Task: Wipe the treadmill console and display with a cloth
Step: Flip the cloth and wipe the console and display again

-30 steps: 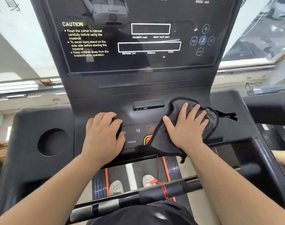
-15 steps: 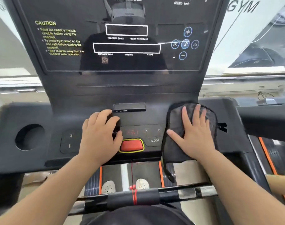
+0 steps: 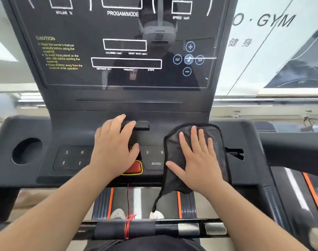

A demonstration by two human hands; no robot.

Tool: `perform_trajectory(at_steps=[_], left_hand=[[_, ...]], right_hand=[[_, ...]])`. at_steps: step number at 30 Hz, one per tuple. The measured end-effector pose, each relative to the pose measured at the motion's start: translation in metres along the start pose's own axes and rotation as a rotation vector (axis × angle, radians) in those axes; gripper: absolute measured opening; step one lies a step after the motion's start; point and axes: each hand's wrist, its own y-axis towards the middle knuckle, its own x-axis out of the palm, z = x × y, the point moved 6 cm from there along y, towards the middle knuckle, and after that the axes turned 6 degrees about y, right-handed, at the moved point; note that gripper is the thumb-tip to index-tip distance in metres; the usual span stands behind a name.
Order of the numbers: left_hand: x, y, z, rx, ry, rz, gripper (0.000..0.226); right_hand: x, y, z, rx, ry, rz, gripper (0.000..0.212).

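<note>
A: We start with the biggest item. The console [image 3: 236, 134] is a rigid black deck running under both hands; the display [image 3: 129, 51] rises as a glossy panel beyond the fingertips, well above them. We judge both as hard and fixed; the display looks smooth and reflective, likely to show streaks, so we would press lightly there.

B: Agreed. Next down, the cloth [image 3: 216, 142]. It lies flat on the console under the right hand [image 3: 198, 160], just right of the MODE key [image 3: 156, 163]. Its lower corner droops off the near edge of the deck, toward the wrist.

A: That droop tells us it is soft, thin and light, with no stiffness of its own. We judge it will bunch or slide unless a flat palm carries it. Best hold: palm centred on it, fingers spread, as now. We would gather in the hanging corner.

B: State of the hands: right hand flat, fingers spread, pressing the cloth down, not pinching. Left hand [image 3: 114, 145] bare, palm down, fingers loosely spread over the middle keys, fingertips at the small black bar [image 3: 142, 125], heel covering part of the red button [image 3: 134, 167].

A: Smallest note: whether the left hand presses any key, we cannot tell.
</note>
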Motion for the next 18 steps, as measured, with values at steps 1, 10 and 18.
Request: perform_trajectory(at_steps=[1, 10, 18], left_hand=[[-0.003, 0.003, 0.002, 0.006, 0.004, 0.01, 0.06], [-0.034, 0.036, 0.019, 0.058, -0.005, 0.143, 0.066], [-0.062, 0.084, 0.03, 0.064, 0.037, 0.264, 0.07]], right_hand=[[-0.003, 0.006, 0.011, 0.062, -0.003, 0.008, 0.102], [-0.043, 0.081, 0.031, 0.093, 0.037, 0.342, 0.102], [-0.113, 0.134, 0.031, -0.2, -0.125, 0.564, 0.089]])
